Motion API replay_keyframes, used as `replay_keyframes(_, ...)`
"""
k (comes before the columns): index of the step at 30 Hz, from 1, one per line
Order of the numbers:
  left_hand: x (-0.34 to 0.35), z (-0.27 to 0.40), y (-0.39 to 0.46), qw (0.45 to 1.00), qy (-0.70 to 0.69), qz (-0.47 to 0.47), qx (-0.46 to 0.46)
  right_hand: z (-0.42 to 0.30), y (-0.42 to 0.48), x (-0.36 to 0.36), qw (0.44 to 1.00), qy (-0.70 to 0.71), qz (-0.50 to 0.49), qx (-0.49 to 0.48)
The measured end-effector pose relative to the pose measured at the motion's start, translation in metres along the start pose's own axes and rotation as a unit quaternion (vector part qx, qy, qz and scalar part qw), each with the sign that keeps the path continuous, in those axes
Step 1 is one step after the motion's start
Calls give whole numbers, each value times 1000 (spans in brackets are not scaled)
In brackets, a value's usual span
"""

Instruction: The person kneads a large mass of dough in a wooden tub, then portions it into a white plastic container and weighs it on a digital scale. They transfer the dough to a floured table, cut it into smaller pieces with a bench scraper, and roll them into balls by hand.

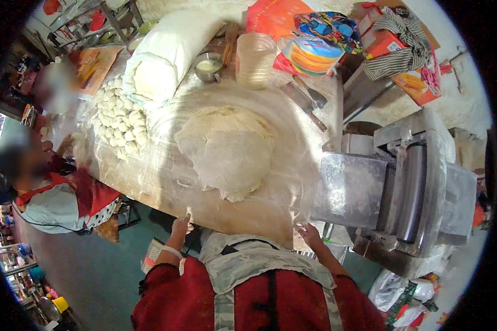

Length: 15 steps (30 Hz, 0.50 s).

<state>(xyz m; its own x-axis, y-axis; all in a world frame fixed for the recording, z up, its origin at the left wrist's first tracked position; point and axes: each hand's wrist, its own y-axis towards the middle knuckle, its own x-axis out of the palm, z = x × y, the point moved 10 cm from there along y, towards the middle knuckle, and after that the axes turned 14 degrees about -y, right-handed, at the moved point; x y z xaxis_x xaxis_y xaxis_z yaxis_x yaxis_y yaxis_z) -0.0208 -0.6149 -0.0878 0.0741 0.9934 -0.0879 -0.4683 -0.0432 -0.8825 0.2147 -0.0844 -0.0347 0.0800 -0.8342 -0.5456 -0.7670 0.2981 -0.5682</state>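
A large, rough mass of pale dough (227, 153) lies on the floured wooden table (157, 194) before me. My left hand (182, 226) is low at the table's front edge, with its fingers partly bent; whether it touches the edge is unclear. By the front right corner is my right hand (308, 233), fingers loosely apart and nothing seen in them. Neither hand touches the dough. A heap of small dough pieces (122, 124) sits at the table's left, beside an opened white sack of flour (155, 78).
A dough-rolling machine (414, 194) with a metal tray (350, 188) adjoins the right side. Behind the dough stand a metal pot (208, 66) and stacked clear plastic containers (254, 62). A cleaver (300, 99) and a scraper (314, 95) lie back right. Two people (62, 202) are at the left.
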Motion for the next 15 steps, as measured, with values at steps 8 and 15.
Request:
replay_keyframes(8,23,99,28,919,163,-89,349,-147,36,-21,998,-39,39,25)
replay_keyframes(15,-1,187,114,960,7,-108,260,-276,135,-42,996,-46,73,-35)
